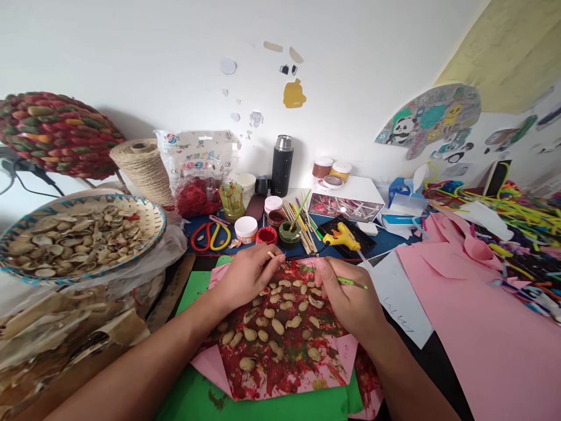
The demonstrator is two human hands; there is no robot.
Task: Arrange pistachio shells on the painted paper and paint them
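My left hand [249, 273] is closed in a pinch at the back of a paint-stained pink sheet [284, 374]. A small pale tip pokes out between its thumb and finger, too small to make out. My right hand [353, 295] is closed around a thin green paintbrush [350, 283], its other end hidden near the fingertips. Between and below both hands, several unpainted peanuts [277, 326] lie spread over red and dark green smears. Just beyond the hands stand an open jar of red paint [267, 236] and a jar of green paint [290, 233] with a brush in it.
A basket of peanut shells [158, 225] stands at left, beside a twine spool [142, 169]. Scissors [210, 236], a white tub [246, 229], wooden sticks [302, 219] and a yellow glue gun [344, 236] line the back. Pink paper [464, 327] lies at right.
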